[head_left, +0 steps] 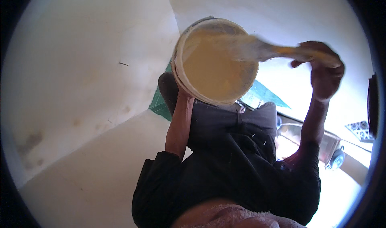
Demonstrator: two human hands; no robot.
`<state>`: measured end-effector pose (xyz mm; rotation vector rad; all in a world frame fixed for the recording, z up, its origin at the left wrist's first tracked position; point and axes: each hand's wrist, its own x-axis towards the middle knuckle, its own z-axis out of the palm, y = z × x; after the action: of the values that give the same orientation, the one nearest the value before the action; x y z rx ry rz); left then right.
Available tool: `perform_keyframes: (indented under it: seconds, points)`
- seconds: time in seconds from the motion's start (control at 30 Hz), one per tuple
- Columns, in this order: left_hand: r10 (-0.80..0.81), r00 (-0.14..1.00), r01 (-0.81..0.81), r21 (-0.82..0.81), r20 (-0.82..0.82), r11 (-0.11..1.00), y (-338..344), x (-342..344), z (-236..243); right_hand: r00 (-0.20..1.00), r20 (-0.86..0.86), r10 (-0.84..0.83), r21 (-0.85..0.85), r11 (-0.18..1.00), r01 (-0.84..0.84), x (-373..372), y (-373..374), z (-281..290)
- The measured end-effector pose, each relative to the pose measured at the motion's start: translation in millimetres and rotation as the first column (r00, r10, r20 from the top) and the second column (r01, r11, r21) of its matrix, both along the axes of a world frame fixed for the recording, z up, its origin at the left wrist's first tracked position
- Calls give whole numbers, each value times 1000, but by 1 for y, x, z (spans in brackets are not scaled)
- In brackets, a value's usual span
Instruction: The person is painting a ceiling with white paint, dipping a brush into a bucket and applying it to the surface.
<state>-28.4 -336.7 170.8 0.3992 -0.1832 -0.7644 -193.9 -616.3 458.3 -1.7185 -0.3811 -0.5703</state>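
Observation:
A round, pale bucket (177,69) is tilted toward me, and a cream-yellow liquid that looks like paint (213,71) shows inside it. My left hand (185,94) supports the bucket from below at its left side; the bucket hides the fingers. In my right hand (325,69) is the yellow handle of a wide paintbrush (261,50). The brush lies across the bucket's right rim with its pale bristles over or in the paint; motion blur hides whether they touch it.
White walls meet in a corner behind the bucket, and a nail (123,63) sticks out of the left wall (88,47). Green floor (160,106) shows beside my legs. To the lower right are a wheeled, box-like object (329,145) and a patterned vent block (359,130).

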Motion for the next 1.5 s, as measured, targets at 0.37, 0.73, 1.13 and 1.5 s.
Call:
perform_keyframes:
  seconds: [0.37, 0.73, 1.13, 1.5]
  points:
    - [-91, 994, 99, 121, -64, 988, 7, -24, 2, 1000, 8, -18, -765, 644, 17, 40, 68, -63]
    - [-93, 993, 105, 180, -70, 978, 1, -11, -1, 944, -326, 50, -675, 686, -270, 35, 85, -92]
    - [21, 994, 4, 232, -106, 973, -3, -20, 3, 803, -592, -67, 159, 967, 198, 15, 73, -71]
    - [49, 988, -96, 324, 148, 941, -6, -7, -26, 796, -341, -500, -165, 865, 473, -17, 53, -46]
